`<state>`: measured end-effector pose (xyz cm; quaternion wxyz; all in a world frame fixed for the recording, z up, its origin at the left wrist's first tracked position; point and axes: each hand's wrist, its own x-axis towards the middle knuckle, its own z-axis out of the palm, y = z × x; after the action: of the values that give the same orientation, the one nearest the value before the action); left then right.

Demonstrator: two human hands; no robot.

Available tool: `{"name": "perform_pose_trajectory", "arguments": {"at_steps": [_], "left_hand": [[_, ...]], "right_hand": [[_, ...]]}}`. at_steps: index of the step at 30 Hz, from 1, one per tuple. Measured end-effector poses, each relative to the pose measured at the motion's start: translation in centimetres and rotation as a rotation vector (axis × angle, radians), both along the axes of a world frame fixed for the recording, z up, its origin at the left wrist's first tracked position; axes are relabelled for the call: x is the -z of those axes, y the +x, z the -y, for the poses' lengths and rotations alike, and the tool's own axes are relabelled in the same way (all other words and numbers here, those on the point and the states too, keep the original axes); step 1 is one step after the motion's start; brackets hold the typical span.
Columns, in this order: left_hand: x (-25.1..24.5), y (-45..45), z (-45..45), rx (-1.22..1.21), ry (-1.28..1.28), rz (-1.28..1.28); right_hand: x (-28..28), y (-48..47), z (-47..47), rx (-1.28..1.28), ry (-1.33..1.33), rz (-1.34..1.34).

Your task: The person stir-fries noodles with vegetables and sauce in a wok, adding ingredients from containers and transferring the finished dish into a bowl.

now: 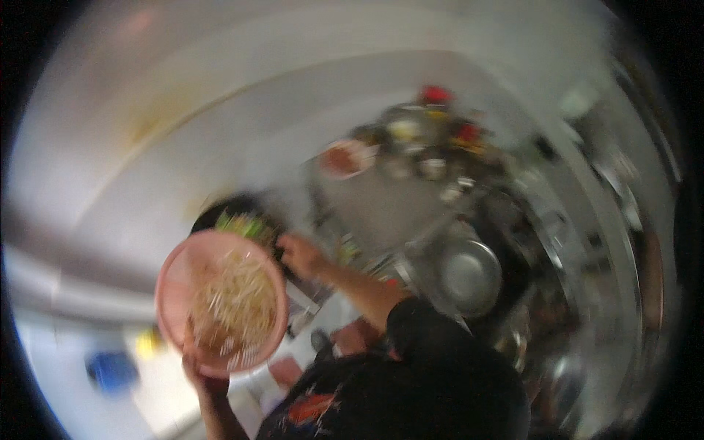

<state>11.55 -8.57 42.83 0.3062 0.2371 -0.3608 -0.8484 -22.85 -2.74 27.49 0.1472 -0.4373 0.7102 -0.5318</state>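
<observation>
My left hand [206, 368] grips the lower rim of a pink plastic basket [170, 275], which is tilted. Pale, thin strips that look like bean sprouts [236, 297] lie inside it. Just beyond the basket's far rim is a dark wok or pan [220, 212], partly hidden, with green and pale cut vegetables [242, 224] in it. My right hand [300, 256] is at the right side of this pan, its fingers curled; blur hides what they hold, if anything.
A metal bowl or pan [470, 275] stands on the right. Beyond the grey worktop [379, 203] are a pink bowl of reddish food [341, 159] and several blurred containers [404, 129]. A blue container [113, 371] is low at the left.
</observation>
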Motion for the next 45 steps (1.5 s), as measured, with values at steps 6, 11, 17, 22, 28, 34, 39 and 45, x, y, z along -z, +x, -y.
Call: {"name": "perform_pose_trajectory", "arguments": {"at_steps": [6, 11, 17, 22, 28, 34, 39, 45], "left_hand": [[-12.5, -16.1, -9.5, 0.634, -0.148, -0.138], [-22.8, -28.6, -28.5, 1.117, -0.246, -0.291], [-33.3, -39.3, -55.5, 1.59, -0.367, -0.509], [-39.5, -46.1, -74.7, 1.598, -0.389, -0.567], [-41.8, -55.8, -89.1, 1.655, -0.425, -0.52], [-40.8, -61.4, -94.7, 1.661, -0.621, -0.258], [-40.8, -59.2, -90.8, 1.43, -1.162, -0.503], [-30.6, -46.1, -71.3, 1.261, -1.319, -1.043]], "right_hand": [[0.5, -1.9, -26.6, 0.486, 0.139, -0.017], [0.3, 2.1, -47.0, 0.808, 0.214, 0.11], [3.2, 11.2, -63.1, 1.113, 0.277, 0.298], [5.2, 16.7, -69.6, 1.308, 0.29, 0.332], [7.0, 20.9, -73.5, 1.421, 0.163, 0.417], [8.9, 23.2, -74.9, 1.531, 0.092, 0.37], [4.6, 21.1, -76.1, 1.403, 0.105, 0.354], [-6.7, 14.5, -73.8, 0.959, 0.022, 0.238]]}}
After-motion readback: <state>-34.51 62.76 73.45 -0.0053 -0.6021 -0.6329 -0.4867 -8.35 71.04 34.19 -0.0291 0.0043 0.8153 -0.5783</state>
